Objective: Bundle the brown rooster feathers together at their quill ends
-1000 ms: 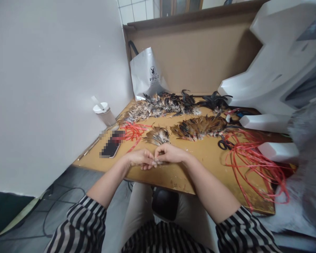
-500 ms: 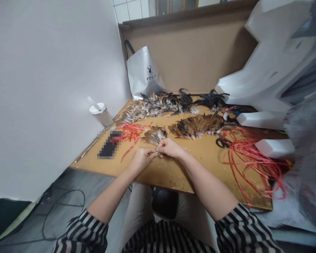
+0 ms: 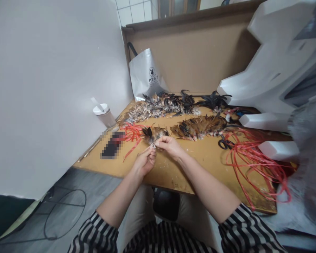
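My left hand (image 3: 145, 161) is closed, its thumb and finger pinching the pale base of a small feather bunch (image 3: 148, 135) whose dark tips point up and away from me. My right hand (image 3: 169, 146) touches that same base with a closed pinch, its fingertips against the left ones. Whether a thread or strip lies between the fingers is too small to tell. Just behind the hands, a few brown feathers (image 3: 161, 132) lie on the yellow table (image 3: 173, 172), partly covered by the held bunch.
Long feather rows (image 3: 158, 107) and a brown feather row (image 3: 200, 127) lie farther back. Red plastic strips (image 3: 255, 165) heap at right beside black scissors (image 3: 223, 143); more red strips (image 3: 133, 131) lie left. A lidded cup (image 3: 105, 115), silver bag (image 3: 146, 75) and white foam blocks (image 3: 276, 149) stand around.
The feather bunch has turned from pointing toward me, under the hands, to pointing away with its dark tips showing. My left hand has rolled upright, and the view has shifted slightly.
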A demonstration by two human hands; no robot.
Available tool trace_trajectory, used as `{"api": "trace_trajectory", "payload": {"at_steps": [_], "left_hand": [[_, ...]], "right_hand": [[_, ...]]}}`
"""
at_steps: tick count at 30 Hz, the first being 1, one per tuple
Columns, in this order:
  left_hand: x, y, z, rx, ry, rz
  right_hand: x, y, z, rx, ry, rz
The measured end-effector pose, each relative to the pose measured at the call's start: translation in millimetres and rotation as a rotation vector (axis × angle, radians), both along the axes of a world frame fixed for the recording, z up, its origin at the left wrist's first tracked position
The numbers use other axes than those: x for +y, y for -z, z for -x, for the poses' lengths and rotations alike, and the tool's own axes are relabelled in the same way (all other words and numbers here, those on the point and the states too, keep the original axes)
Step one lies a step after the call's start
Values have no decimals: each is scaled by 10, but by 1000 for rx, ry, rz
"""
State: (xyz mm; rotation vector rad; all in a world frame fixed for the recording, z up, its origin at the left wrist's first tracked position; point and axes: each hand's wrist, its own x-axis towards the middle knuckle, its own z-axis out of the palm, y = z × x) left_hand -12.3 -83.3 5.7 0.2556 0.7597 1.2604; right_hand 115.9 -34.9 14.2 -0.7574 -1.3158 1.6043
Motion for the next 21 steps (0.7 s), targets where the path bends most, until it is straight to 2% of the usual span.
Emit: {"api": "trace_trajectory", "payload": {"at_steps": [3, 7, 11, 16, 21], "left_hand": [[25, 18, -47, -30, -2, 9], [36, 91, -64, 74, -11, -38], [16, 128, -17, 286, 50, -147], [-3, 65, 76, 574, 161, -222], [12, 21, 215, 880, 290, -290]], "right_hand": [[-30, -38, 25, -23, 59, -106], [-31, -60, 8, -130, 91, -150], [-8, -49, -12, -221, 116, -200], [-18, -45, -21, -312, 119, -236], [-17, 21, -19, -512, 173, -365]]}}
